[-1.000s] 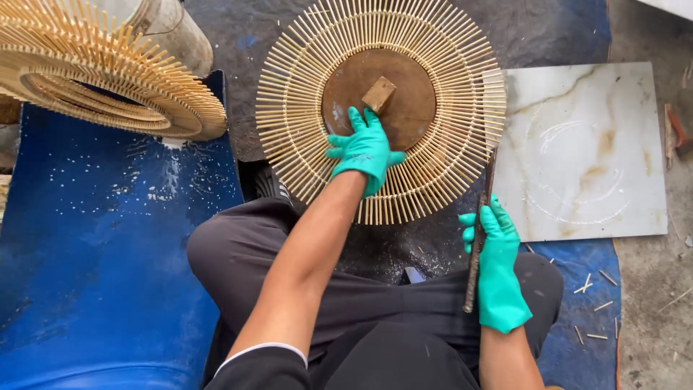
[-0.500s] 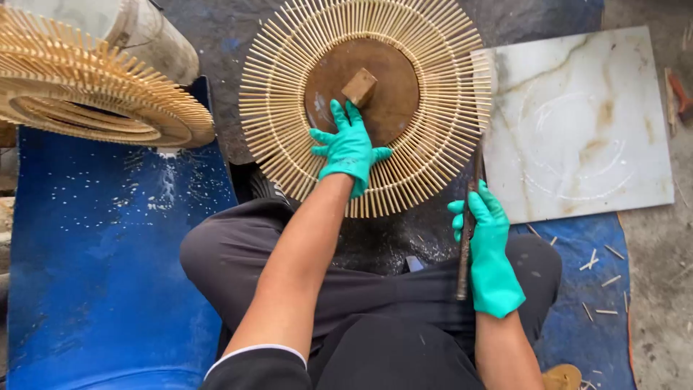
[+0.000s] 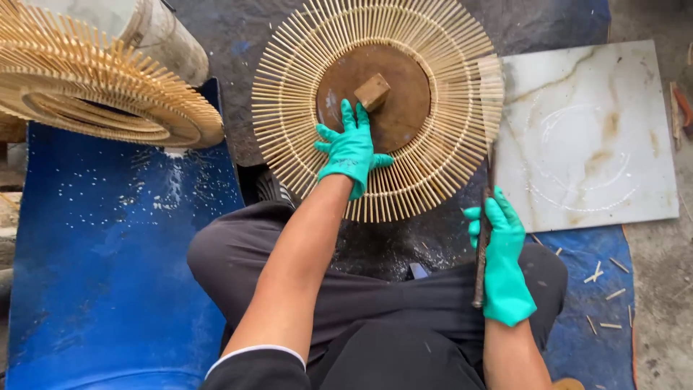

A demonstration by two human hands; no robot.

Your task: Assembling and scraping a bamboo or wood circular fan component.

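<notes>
A round sunburst frame of thin bamboo sticks lies flat on the ground in front of me. A rusty brown metal disc rests on its middle, with a small wooden block on top. My left hand, in a green glove, presses flat on the sticks and the disc's near edge, fingers spread. My right hand, also green-gloved, grips a long dark metal tool that points up toward the frame's right rim.
A stack of finished bamboo sunburst frames sits at upper left on a blue barrel. A white marbled tile lies at right. Loose stick offcuts litter the blue sheet by my right knee.
The view has shifted slightly. My left hand stays pressed on the frame near the disc. My right hand has kept its hold on the tool beside the rim.
</notes>
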